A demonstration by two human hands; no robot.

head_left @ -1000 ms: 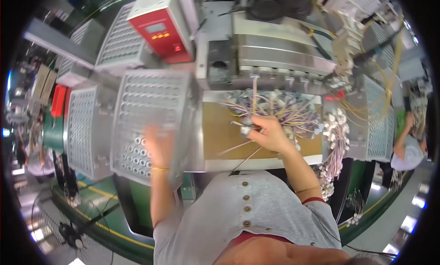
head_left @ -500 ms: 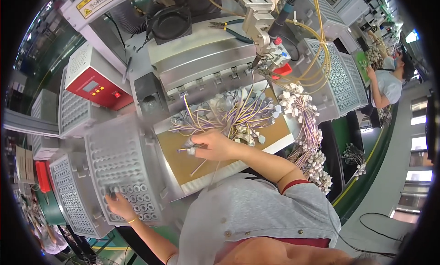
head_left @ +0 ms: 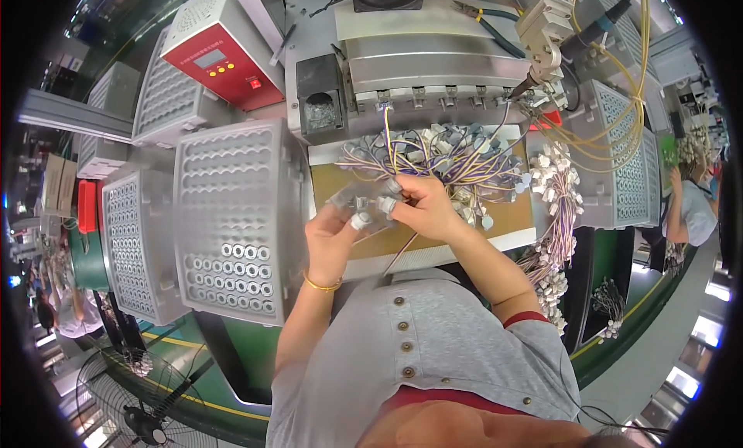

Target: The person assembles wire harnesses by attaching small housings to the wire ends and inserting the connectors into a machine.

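My left hand (head_left: 334,233) and my right hand (head_left: 420,206) meet over the brown work board (head_left: 503,216), fingertips capped in pale finger cots. Between them they pinch a small ring part and a thin wire lead (head_left: 398,250) that runs down toward my body. Just beyond the hands lies a heap of wire harnesses (head_left: 449,154) with white connectors. To the left stands a grey perforated tray (head_left: 232,216) with several metal rings in its lower rows.
A grey machine (head_left: 433,61) with a row of fixtures sits behind the board, a red control box (head_left: 220,49) at back left. More grey trays (head_left: 128,239) lie left, another tray (head_left: 627,161) right. Connector bundles (head_left: 553,185) hang at the right. Another person (head_left: 689,208) works far right.
My left hand has left the grey tray and come right to meet my right hand over the board. The view has swung back toward the bench.
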